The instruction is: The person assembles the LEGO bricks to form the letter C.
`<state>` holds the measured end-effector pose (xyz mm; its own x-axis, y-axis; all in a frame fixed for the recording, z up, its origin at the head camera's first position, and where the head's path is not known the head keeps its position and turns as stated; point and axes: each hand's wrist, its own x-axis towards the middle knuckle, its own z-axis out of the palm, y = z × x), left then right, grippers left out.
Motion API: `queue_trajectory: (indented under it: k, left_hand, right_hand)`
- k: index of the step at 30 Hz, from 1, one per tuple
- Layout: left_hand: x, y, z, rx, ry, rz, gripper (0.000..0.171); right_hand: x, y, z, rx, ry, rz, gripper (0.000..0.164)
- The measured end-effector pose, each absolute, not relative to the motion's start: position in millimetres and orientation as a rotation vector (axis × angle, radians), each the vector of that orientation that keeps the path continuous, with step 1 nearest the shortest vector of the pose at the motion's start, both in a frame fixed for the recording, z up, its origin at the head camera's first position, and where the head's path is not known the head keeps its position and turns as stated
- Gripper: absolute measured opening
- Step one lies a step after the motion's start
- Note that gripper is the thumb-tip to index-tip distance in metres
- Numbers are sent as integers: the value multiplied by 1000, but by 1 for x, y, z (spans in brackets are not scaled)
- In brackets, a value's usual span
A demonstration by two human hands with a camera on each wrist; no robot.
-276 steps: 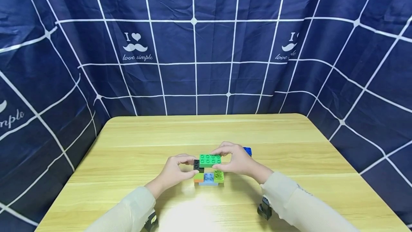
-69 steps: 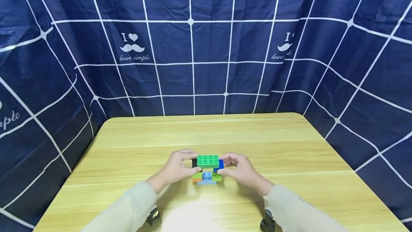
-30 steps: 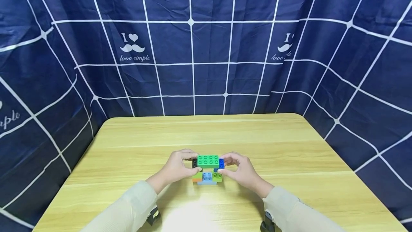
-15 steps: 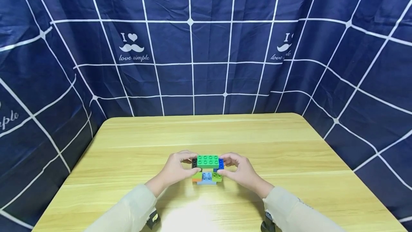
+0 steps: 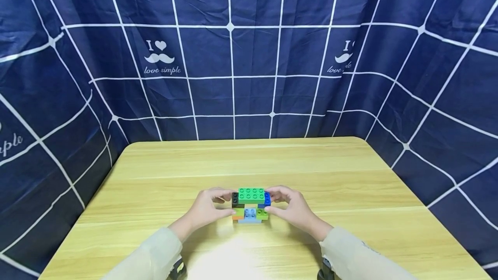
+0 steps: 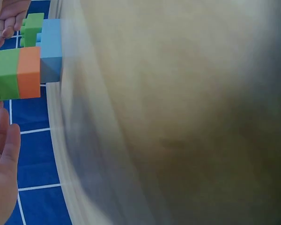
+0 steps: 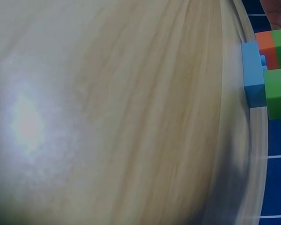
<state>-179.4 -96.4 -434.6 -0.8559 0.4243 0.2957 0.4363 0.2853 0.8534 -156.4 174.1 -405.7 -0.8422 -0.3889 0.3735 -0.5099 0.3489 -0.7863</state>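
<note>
In the head view a small structure of toy building bricks stands on the table. A green brick [image 5: 251, 195] lies across its top, bridging a black brick [image 5: 235, 199] on the left and a blue brick [image 5: 267, 198] on the right. Lower down are a light blue brick [image 5: 250, 214], a lime brick [image 5: 262, 214] and an orange brick [image 6: 29, 72]. My left hand [image 5: 204, 208] is beside the black brick, thumb and fingers spread apart, fingertips close to it. My right hand [image 5: 292, 207] holds the blue brick side, fingers behind and thumb in front.
The wooden table [image 5: 163, 167] has a rounded far edge. A dark blue curtain [image 5: 253, 55] with white lines surrounds it on the back and sides. A black wrist device [image 5: 178, 268] hangs under the left sleeve, another wrist device [image 5: 325, 270] under the right.
Earlier my right hand held the green brick and the blue brick lay apart; then both hands held the stacked structure. Now my left hand has loosened and shifted left; the right thumb sits lower.
</note>
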Motion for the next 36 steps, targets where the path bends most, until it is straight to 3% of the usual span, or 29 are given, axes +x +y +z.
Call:
queue_trajectory:
  k: [8,19,36]
  left_hand:
    - [-166,-93,-418,-787,-2519,-1722,34]
    - [-186,-95,-441,-697,-2542,-1771,32]
    - [-204,-84,-442,-405,-2733,-1718,46]
  right_hand:
    - [-156,175,-406,827,-2472,1519,39]
    - [-183,178,-435,557,-2550,1687,39]
    - [-205,155,-446,68,-2567,1742,40]
